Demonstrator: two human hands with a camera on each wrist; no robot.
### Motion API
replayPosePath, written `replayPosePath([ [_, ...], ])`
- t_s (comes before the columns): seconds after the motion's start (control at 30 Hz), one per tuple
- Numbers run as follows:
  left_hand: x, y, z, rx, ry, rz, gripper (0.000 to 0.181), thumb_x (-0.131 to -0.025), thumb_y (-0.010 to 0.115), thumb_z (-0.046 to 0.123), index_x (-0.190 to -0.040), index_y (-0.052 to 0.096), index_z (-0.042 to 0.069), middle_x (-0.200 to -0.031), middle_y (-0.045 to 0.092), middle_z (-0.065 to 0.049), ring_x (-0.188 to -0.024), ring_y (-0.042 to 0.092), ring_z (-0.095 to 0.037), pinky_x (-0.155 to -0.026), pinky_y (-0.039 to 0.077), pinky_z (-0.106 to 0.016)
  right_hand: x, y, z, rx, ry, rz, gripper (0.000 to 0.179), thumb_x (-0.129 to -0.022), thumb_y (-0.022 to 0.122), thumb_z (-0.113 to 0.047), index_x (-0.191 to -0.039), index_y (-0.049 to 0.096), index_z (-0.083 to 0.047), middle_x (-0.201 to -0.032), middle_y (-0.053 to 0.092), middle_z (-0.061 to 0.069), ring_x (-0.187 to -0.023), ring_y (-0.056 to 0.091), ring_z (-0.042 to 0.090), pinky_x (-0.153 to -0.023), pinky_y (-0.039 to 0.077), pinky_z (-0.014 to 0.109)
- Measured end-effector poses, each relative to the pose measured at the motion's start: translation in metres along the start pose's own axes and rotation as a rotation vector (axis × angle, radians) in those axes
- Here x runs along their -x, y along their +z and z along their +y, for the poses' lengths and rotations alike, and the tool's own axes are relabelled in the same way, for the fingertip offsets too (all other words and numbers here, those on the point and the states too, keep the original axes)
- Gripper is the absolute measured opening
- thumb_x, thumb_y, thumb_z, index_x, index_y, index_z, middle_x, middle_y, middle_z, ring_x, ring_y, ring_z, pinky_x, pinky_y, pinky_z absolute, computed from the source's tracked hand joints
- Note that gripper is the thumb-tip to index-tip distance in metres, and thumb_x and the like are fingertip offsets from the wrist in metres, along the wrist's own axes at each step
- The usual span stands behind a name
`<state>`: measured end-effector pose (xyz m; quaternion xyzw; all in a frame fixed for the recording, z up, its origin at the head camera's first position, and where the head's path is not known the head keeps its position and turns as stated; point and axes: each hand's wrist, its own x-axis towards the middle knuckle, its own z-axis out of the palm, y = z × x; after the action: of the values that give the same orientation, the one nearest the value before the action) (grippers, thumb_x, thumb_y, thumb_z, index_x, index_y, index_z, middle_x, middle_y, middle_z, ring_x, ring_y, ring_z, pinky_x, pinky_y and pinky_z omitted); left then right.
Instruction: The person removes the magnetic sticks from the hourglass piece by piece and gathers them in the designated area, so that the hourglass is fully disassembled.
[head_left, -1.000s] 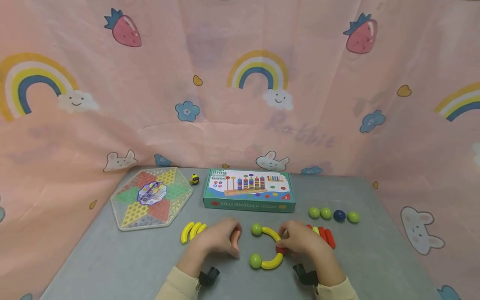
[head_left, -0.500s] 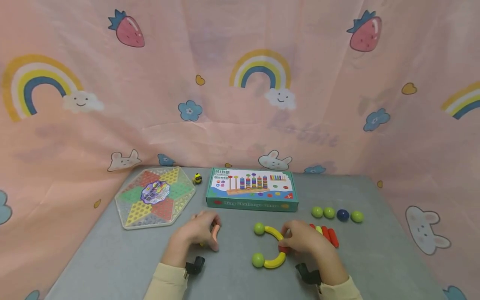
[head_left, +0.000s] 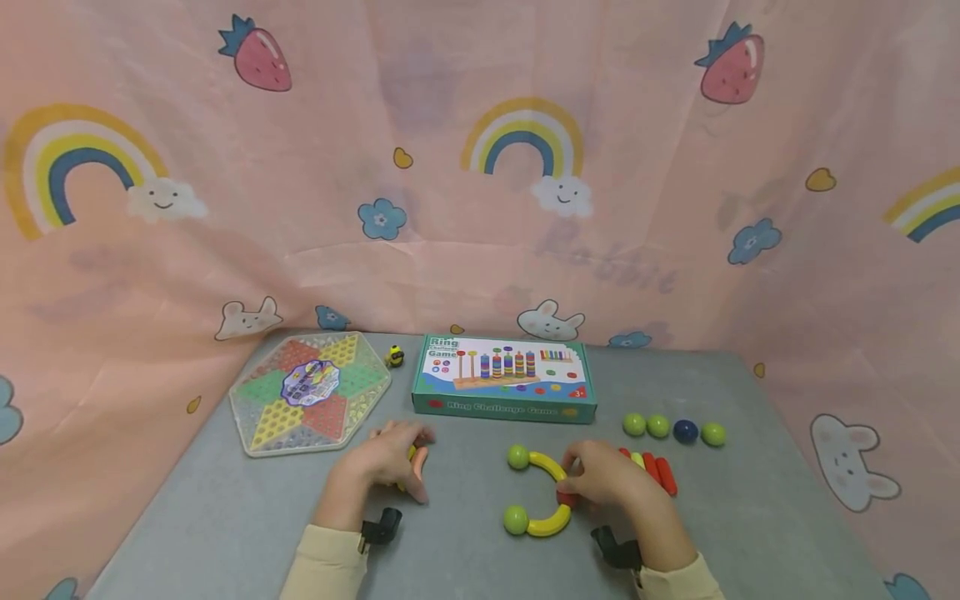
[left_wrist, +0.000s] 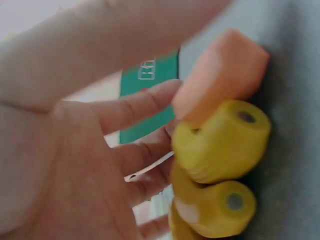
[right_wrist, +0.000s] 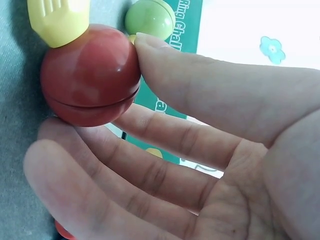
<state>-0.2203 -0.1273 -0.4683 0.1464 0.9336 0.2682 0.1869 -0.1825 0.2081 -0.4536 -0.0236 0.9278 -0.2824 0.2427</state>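
Note:
My left hand (head_left: 390, 458) is around an orange curved stick (left_wrist: 225, 70) that lies on the table beside yellow curved sticks (left_wrist: 232, 142). In the left wrist view its thumb stands apart from the orange stick, and the fingers reach behind the row with little bend. My right hand (head_left: 600, 475) pinches a red ball (right_wrist: 90, 75) between thumb and fingers. That ball joins two yellow curved sticks (head_left: 551, 523) into an arc that opens leftward. A green ball (head_left: 516, 519) sits at the near end and another green ball (head_left: 517, 457) at the far end.
Red and light green sticks (head_left: 663, 476) lie right of the right hand. Behind them is a row of green balls (head_left: 657, 426) and one dark blue ball (head_left: 686, 431). A Ring Challenge Game box (head_left: 504, 408), a hexagonal board (head_left: 273, 425) and a small bee toy (head_left: 394, 357) stand farther back.
The left hand has carried the orange stick leftward to the yellow sticks, and its thumb has come away from it. The right hand keeps holding the red ball in place.

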Motion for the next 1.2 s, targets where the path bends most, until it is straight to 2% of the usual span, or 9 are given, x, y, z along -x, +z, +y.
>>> replayPosePath([
  [0.1, -0.001, -0.002, 0.004, 0.048, 0.061, 0.031, 0.079, -0.062, 0.097, 0.028, -0.132, 0.062, 0.018, -0.126, 0.062, -0.003, -0.122, 0.046, -0.028, -0.107, 0.029, -0.058, 0.0, 0.0, 0.001, -0.006, 0.002, -0.001, 0.026, -0.087, 0.079, -0.021, -0.105, 0.068, -0.005, -0.084, 0.065, 0.006, -0.064, 0.062, 0.021, -0.061, 0.054, 0.031],
  [0.17, -0.001, -0.001, 0.01, 0.08, 0.119, 0.029, 0.072, -0.068, 0.094, 0.031, -0.131, 0.062, 0.018, -0.123, 0.062, -0.004, -0.113, 0.052, -0.026, -0.102, 0.035, -0.052, 0.0, 0.001, 0.0, 0.002, 0.002, 0.011, 0.025, -0.087, 0.08, -0.021, -0.102, 0.068, -0.005, -0.085, 0.064, 0.005, -0.066, 0.061, 0.02, -0.062, 0.053, 0.031],
  [0.37, -0.001, 0.019, 0.044, 0.108, 0.231, -0.164, 0.04, -0.076, 0.088, 0.026, -0.108, 0.067, 0.013, -0.092, 0.064, -0.005, -0.069, 0.056, -0.011, -0.066, 0.048, -0.029, 0.002, 0.003, -0.006, 0.019, 0.005, 0.04, 0.02, -0.086, 0.08, -0.023, -0.089, 0.068, -0.008, -0.078, 0.062, 0.004, -0.067, 0.058, 0.019, -0.062, 0.049, 0.03],
  [0.53, -0.005, 0.05, 0.078, 0.003, 0.297, -0.275, 0.038, -0.074, 0.09, 0.031, -0.103, 0.067, 0.023, -0.09, 0.061, 0.008, -0.079, 0.054, -0.005, -0.072, 0.046, -0.023, 0.003, 0.002, -0.005, 0.03, 0.046, 0.04, 0.022, -0.086, 0.081, -0.026, -0.081, 0.068, -0.009, -0.07, 0.064, 0.005, -0.063, 0.058, 0.019, -0.059, 0.046, 0.029],
  [0.7, -0.01, 0.071, 0.093, -0.139, 0.401, -0.26, 0.032, -0.074, 0.091, 0.031, -0.098, 0.07, 0.025, -0.084, 0.06, 0.016, -0.073, 0.053, -0.001, -0.067, 0.046, -0.02, 0.006, 0.0, -0.002, 0.052, 0.058, 0.044, 0.025, -0.085, 0.081, -0.029, -0.074, 0.069, -0.009, -0.066, 0.064, 0.005, -0.06, 0.056, 0.018, -0.055, 0.044, 0.027],
  [0.87, -0.012, 0.067, 0.085, -0.16, 0.378, -0.176, 0.028, -0.08, 0.085, 0.014, -0.102, 0.074, 0.025, -0.093, 0.062, 0.016, -0.081, 0.052, -0.003, -0.077, 0.048, -0.022, 0.009, -0.001, -0.001, 0.041, 0.027, -0.027, 0.032, -0.083, 0.082, -0.035, -0.069, 0.07, -0.009, -0.06, 0.065, 0.006, -0.054, 0.059, 0.018, -0.052, 0.044, 0.027],
  [1.0, -0.012, 0.058, 0.075, -0.193, 0.308, -0.006, 0.036, -0.085, 0.074, 0.0, -0.113, 0.075, 0.022, -0.104, 0.063, 0.007, -0.089, 0.053, -0.01, -0.085, 0.051, -0.031, 0.009, -0.003, 0.0, -0.001, -0.007, -0.093, 0.033, -0.085, 0.081, -0.037, -0.071, 0.072, -0.009, -0.059, 0.066, 0.007, -0.053, 0.064, 0.019, -0.053, 0.049, 0.028],
  [1.1, -0.015, 0.06, 0.078, -0.261, 0.288, 0.149, 0.035, -0.087, 0.068, 0.002, -0.117, 0.074, 0.02, -0.11, 0.064, 0.001, -0.097, 0.056, -0.016, -0.089, 0.052, -0.037, 0.007, -0.003, 0.001, 0.012, -0.023, -0.012, 0.024, -0.087, 0.08, -0.031, -0.081, 0.073, -0.01, -0.065, 0.065, 0.005, -0.057, 0.061, 0.019, -0.056, 0.05, 0.03],
  [1.2, -0.017, 0.07, 0.091, -0.318, 0.321, 0.234, 0.028, -0.09, 0.07, 0.015, -0.117, 0.074, 0.018, -0.113, 0.066, 0.0, -0.106, 0.057, -0.017, -0.093, 0.05, -0.038, 0.002, -0.003, 0.003, 0.021, -0.026, 0.093, 0.016, -0.089, 0.078, -0.024, -0.095, 0.072, -0.01, -0.074, 0.063, 0.003, -0.063, 0.058, 0.018, -0.059, 0.05, 0.031],
])
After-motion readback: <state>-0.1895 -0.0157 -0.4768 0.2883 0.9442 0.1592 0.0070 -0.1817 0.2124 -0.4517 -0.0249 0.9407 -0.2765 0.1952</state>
